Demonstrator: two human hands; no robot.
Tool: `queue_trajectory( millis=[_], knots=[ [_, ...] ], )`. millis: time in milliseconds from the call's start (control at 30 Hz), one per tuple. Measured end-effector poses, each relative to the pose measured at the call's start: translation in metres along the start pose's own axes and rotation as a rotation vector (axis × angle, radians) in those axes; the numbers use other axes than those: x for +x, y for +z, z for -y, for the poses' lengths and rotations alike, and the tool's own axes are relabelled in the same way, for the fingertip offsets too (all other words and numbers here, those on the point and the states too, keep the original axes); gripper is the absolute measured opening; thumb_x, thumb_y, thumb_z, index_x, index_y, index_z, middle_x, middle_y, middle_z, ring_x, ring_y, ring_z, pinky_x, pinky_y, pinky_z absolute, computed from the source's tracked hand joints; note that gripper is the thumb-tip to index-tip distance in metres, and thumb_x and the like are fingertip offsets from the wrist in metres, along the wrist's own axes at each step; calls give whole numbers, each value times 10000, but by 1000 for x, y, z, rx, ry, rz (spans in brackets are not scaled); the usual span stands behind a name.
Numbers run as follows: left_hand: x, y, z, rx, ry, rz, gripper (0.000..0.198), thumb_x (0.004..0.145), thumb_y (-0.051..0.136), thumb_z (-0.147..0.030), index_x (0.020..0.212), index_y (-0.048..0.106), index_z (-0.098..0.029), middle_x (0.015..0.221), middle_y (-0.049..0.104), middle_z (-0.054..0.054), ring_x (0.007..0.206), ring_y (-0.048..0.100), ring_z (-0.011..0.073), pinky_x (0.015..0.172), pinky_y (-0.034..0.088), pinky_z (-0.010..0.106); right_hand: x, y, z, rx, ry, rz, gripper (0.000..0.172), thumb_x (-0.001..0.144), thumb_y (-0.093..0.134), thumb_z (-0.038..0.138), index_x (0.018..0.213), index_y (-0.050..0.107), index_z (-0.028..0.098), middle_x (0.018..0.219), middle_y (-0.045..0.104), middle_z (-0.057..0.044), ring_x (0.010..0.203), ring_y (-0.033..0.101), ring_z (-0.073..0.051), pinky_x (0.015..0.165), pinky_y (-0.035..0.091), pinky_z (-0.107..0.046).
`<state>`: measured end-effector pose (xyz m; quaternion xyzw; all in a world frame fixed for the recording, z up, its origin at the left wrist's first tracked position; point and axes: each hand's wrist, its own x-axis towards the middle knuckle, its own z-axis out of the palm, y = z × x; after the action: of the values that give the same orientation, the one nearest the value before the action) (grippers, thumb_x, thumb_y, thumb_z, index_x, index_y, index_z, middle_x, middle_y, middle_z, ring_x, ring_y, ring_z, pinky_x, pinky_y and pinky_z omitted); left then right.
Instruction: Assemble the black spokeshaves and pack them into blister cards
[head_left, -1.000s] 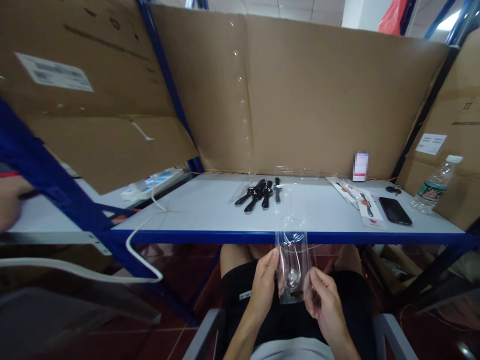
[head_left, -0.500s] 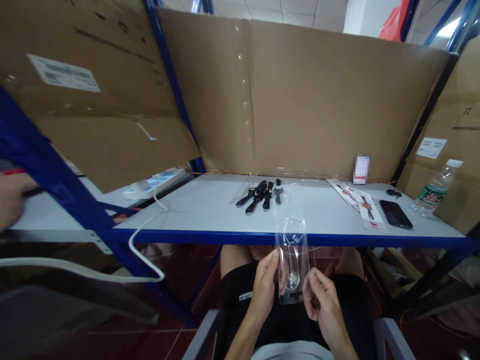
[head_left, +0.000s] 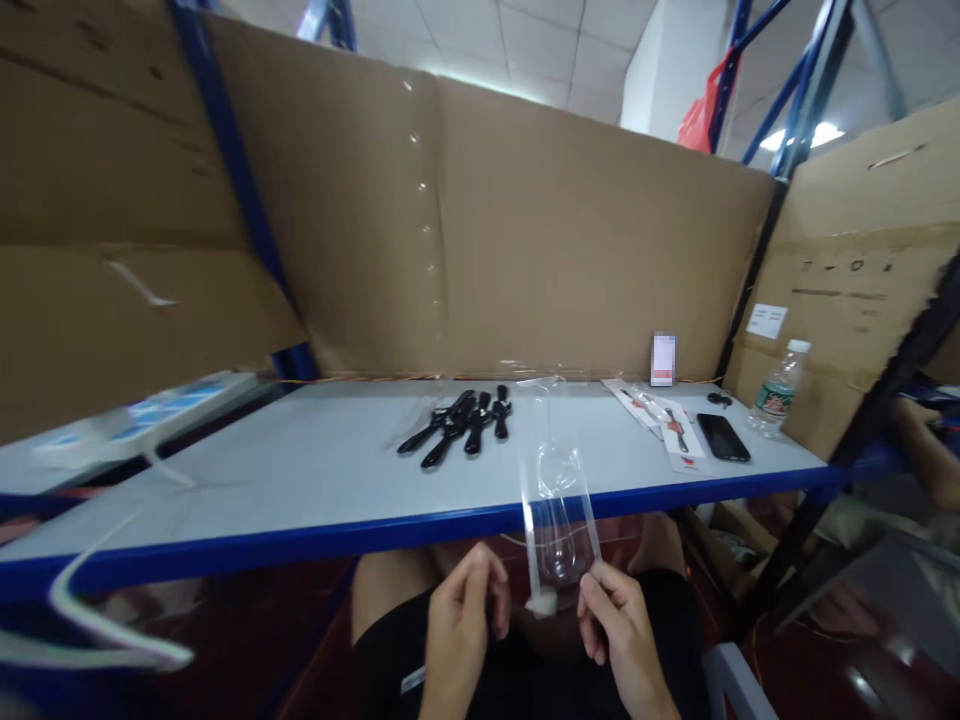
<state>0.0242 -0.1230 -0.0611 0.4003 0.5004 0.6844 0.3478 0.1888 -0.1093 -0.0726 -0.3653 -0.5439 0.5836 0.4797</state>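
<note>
Bottle (head_left: 772, 402) stands near phone (head_left: 724, 438); black tools (head_left: 454, 430) left of packaging (head_left: 557, 482).

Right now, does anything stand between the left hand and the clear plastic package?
Nothing visible stands between the left hand and the left edge of the clear plastic package. At its lower left corner shows a small whitish thing I cannot identify. The right hand holds the opposite edge.
</note>
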Motion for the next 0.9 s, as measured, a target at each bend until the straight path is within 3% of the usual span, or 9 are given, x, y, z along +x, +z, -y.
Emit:
queue_trajectory(
  millis=[200,333,400,500,567,733,833,900],
  knots=[
    [5,-4,10,-8,-22,15,528,850,576,-670,622,547,-195,415,445,-28,354,410,113,352,355,222,10,-29,12,124,-90,-264,557,782,696,687,640,488,190,528,445,61,396,307,-41,359,184,-178],
    [6,-4,11,-8,-39,14,518,835,594,-667,628,555,-193,415,442,-31,351,410,112,354,362,225,29,-44,20,154,-117,-316,521,773,722,662,675,528,189,517,409,80,404,286,-44,365,189,-175],
    [6,-3,10,-20,-47,7,524,815,606,-681,624,548,-196,409,432,-36,348,397,109,347,350,222,41,-46,26,78,-121,-230,497,832,649,676,804,630,180,484,401,89,394,262,-53,370,181,-180],
    [6,-2,8,-31,-67,14,528,801,617,-690,631,551,-194,407,432,-40,352,395,105,350,345,215,50,-43,37,-163,-66,69,565,899,576,651,1148,704,160,454,416,93,383,265,-66,395,195,-192],
    [7,-2,9,-32,-72,22,541,793,618,-704,630,551,-192,400,429,-42,347,390,101,350,341,212,45,-40,40,-306,-36,212,562,909,583,619,1211,718,165,455,407,87,390,293,-73,416,213,-207],
    [8,-3,13,-57,-77,28,545,787,624,-712,650,553,-189,386,423,-49,343,389,99,358,343,206,15,-37,35,-449,1,284,448,948,541,590,915,811,234,437,376,51,403,319,-97,452,218,-258],
    [8,-4,15,-69,-78,25,552,782,626,-720,667,557,-185,388,431,-49,348,391,99,361,343,206,10,-32,33,-432,14,238,494,949,502,625,768,736,230,438,352,46,410,307,-114,454,210,-274],
    [9,-5,14,-76,-73,21,553,792,617,-720,679,557,-183,402,443,-46,359,396,98,366,343,204,15,-24,36,-429,-53,146,519,964,466,624,681,635,223,477,375,34,456,342,-132,476,237,-280]
  ],
)
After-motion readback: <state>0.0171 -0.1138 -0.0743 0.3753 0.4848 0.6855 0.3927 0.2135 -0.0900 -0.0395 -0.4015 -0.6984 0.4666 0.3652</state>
